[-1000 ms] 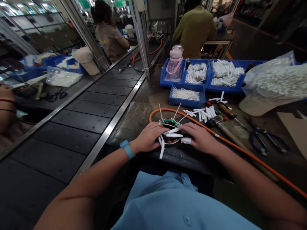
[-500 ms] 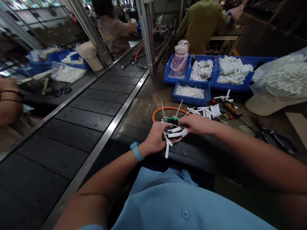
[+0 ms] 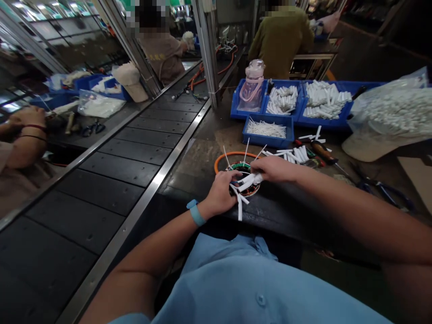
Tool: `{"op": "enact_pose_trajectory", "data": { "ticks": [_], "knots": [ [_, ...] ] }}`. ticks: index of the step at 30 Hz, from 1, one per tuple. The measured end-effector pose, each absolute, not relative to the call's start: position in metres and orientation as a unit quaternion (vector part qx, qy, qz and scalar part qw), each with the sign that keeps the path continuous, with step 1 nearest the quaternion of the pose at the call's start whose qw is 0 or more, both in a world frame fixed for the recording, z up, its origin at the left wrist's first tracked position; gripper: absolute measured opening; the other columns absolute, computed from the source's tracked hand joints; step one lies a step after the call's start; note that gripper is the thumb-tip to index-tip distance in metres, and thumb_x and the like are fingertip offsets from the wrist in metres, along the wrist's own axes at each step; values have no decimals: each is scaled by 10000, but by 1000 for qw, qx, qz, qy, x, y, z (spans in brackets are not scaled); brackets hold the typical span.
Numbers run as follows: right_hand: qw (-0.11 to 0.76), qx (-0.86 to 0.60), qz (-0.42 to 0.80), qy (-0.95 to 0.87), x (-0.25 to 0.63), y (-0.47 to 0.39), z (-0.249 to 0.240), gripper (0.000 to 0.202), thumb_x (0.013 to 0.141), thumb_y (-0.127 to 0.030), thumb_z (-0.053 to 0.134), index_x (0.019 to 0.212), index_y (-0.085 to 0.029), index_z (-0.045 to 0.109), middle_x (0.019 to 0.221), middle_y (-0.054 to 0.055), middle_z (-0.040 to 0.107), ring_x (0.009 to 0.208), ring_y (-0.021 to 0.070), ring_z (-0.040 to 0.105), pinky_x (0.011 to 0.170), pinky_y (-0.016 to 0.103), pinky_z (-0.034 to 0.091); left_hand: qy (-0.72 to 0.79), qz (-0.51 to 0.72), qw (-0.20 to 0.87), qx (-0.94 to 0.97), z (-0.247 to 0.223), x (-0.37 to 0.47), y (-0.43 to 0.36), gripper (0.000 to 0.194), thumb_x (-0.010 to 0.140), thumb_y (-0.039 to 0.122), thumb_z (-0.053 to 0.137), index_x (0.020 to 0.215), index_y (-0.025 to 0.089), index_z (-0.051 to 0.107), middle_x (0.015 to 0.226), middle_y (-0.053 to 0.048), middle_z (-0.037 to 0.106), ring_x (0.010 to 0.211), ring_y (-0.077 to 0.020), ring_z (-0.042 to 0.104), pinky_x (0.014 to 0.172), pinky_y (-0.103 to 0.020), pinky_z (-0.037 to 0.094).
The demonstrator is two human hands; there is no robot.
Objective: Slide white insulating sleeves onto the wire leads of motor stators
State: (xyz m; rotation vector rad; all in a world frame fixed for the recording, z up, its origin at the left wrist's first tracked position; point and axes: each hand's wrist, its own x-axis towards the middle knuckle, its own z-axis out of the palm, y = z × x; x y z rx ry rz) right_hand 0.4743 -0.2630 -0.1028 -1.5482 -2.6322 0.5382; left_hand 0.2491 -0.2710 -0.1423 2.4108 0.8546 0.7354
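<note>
The ring (image 3: 240, 166) lies on the worktop (image 3: 202, 163), ties (image 3: 246, 153) standing at its far side, sleeves (image 3: 240, 209) loose at the near — left hand (image 3: 220, 194) curled at its rim, right hand (image 3: 275, 170) bent over it, any pinch unclear.

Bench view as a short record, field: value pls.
left hand: touching the left side of the wire-wound ring
right hand: at the ring's right side; exact grip hidden
white sleeves: several between the hands, some sticking out toward the wearer
orange cable: looped behind the ring
small blue tray: thin white sticks inside
pink bottle: upright in a blue bin
tools: orange-and-black screwdriver, right of the ring
left side: conveyor
people: three others partly visible
</note>
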Motion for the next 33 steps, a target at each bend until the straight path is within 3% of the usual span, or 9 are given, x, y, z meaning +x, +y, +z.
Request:
{"op": "enact_pose_trajectory", "data": {
  "ticks": [3,5,8,11,18,22,25,28,33],
  "knots": [
    [26,-513,213,-832,477,-269,-100,215,686,-242,612,897,-201,598,758,-8,608,665,144,535,580,227,353,301,260,242,885,-140,247,-270,667,647,230,664,1236,181,356,931,-35,580,916,-193,529,881,-368,392],
    [85,-539,208,-812,475,-289,-103,324,703,-246,615,1021,-201,576,864,12,624,749,158,557,652,246,398,305,259,240,884,-138,246,-269,689,639,230,667,1248,182,348,954,-38,574,931,-194,529,890,-364,391],
    [199,-580,68,-787,456,-333,-112,401,773,-267,562,1160,-175,509,1063,81,591,954,217,525,813,328,401,310,266,235,882,-138,247,-269,658,642,222,652,1231,170,363,949,-41,573,919,-192,533,894,-359,396],
    [199,-524,-20,-828,420,-365,-125,411,820,-257,498,1219,-159,475,1047,113,598,920,237,524,784,364,413,311,272,239,879,-139,248,-270,626,648,167,607,1224,167,362,931,-37,574,898,-184,541,890,-353,404],
    [243,-428,-96,-865,375,-368,-140,275,872,-136,377,1052,-77,577,880,145,616,787,216,553,705,355,456,297,267,218,890,-143,246,-267,486,694,127,519,1163,170,399,899,-37,585,877,-177,541,863,-356,398],
    [293,-420,-4,-859,396,-356,-133,274,854,-152,377,1025,-130,590,929,117,641,849,197,584,743,334,474,254,266,214,905,-144,246,-262,482,685,175,557,1142,154,409,912,-47,580,866,-179,544,872,-361,391],
    [362,-527,166,-751,420,-340,-127,221,816,-180,446,957,-169,617,919,72,666,840,179,613,750,310,483,261,258,211,906,-142,248,-261,509,674,287,623,1124,143,435,929,-61,580,867,-190,540,866,-360,396],
    [376,-572,305,-662,438,-325,-122,161,782,-212,524,881,-178,646,871,43,683,802,177,628,743,302,491,258,242,198,914,-137,248,-258,517,688,327,624,1138,142,448,958,-67,591,878,-193,539,865,-354,394],
    [350,-528,324,-703,440,-331,-110,216,784,-202,522,953,-196,657,988,35,674,901,176,621,822,303,473,192,172,142,956,-134,243,-255,525,736,391,583,1186,150,457,1062,-93,571,996,-233,500,923,-395,349]
  ]
}}
